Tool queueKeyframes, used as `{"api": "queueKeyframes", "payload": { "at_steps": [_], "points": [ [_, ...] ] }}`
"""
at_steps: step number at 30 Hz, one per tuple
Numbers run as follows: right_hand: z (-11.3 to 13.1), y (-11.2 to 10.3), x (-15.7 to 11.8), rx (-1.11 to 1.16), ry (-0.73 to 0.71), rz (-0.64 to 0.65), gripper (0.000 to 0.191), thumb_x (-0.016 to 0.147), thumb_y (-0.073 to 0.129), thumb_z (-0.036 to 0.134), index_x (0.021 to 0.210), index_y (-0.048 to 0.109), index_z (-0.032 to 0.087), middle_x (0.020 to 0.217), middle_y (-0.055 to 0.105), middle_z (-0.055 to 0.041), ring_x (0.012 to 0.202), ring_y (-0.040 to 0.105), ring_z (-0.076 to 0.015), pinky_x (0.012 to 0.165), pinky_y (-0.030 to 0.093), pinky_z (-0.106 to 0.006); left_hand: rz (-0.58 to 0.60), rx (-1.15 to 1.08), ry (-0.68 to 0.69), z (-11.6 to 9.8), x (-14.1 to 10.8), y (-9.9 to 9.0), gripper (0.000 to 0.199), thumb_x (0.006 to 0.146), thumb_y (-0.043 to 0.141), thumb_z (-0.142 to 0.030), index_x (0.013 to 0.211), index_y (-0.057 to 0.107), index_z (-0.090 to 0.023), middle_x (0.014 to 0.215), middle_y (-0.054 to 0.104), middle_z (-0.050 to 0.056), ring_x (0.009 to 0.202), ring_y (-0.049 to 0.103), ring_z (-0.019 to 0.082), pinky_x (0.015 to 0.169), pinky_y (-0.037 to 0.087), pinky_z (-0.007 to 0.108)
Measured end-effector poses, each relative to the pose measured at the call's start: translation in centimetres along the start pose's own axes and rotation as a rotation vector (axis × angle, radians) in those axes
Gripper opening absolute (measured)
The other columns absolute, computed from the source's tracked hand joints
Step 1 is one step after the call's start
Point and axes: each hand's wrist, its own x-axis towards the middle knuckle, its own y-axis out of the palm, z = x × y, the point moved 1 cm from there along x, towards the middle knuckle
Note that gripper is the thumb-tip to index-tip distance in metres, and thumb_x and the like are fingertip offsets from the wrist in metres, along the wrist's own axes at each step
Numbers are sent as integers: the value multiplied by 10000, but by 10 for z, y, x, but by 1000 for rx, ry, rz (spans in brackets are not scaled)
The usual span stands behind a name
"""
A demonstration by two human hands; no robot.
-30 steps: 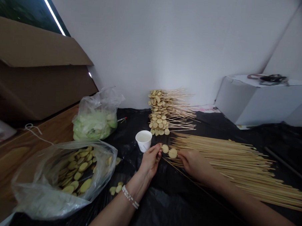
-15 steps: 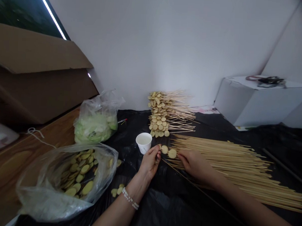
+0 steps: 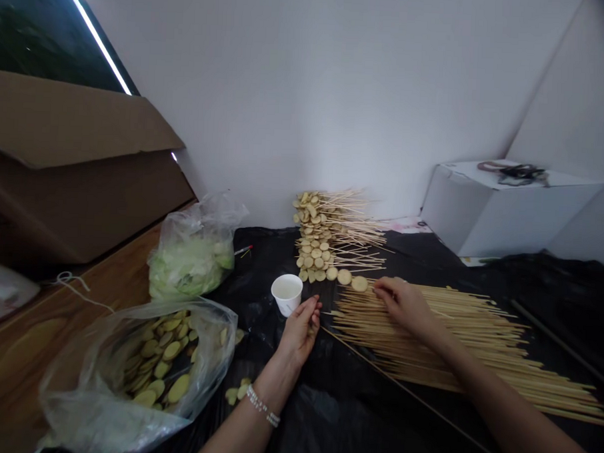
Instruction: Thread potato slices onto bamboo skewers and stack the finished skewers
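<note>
Potato skewer (image 3: pixel 359 284) in right fingers (image 3: pixel 385 295)

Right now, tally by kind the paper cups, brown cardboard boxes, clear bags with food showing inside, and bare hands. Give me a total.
Paper cup: 1
Brown cardboard box: 1
Clear bags with food: 2 (bag of greens, bag of slices)
Bare hands: 2 (left hand, right hand)
Total: 6

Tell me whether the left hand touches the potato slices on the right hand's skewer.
Apart. The head view shows black sheet between the left hand and even the nearest potato slice.
</note>
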Motion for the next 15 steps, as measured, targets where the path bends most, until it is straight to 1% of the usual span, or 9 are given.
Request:
{"api": "queueKeyframes", "payload": {
  "at_steps": [3,5,8,12,15],
  "points": [
    [-30,-10,9,109,85,-164,240,835,505,362,843,680,197,835,691,-52,771,592,-192,689,418,-289,-3,20,18,1,1,-1,89,804,601,-54,854,674,-66,718,638,56,487,551,18,428,449,70],
    [-51,-17,13,153,171,-224,269,801,541,414,851,697,202,826,700,-45,732,595,-192,659,423,-291,-2,37,30,2,2,-2,96,807,596,-51,861,675,-65,720,643,57,500,562,22,438,458,73],
    [-79,-29,18,203,277,-261,322,752,582,484,846,716,206,709,685,-26,632,568,-182,602,412,-297,-2,61,32,3,3,-3,100,808,596,-51,868,675,-67,721,650,58,524,584,34,459,479,85],
    [-102,-42,22,400,355,-288,331,647,682,515,780,714,213,722,700,-42,692,608,-206,655,457,-325,-8,82,20,2,3,-3,103,811,589,-43,868,672,-63,729,660,64,553,608,47,478,496,95],
    [-114,-49,22,586,435,-293,340,594,745,496,779,714,212,742,705,-54,707,623,-202,652,486,-320,-10,85,14,1,3,-2,102,812,586,-40,867,669,-63,726,664,63,562,616,53,481,500,98]
  ]
}}
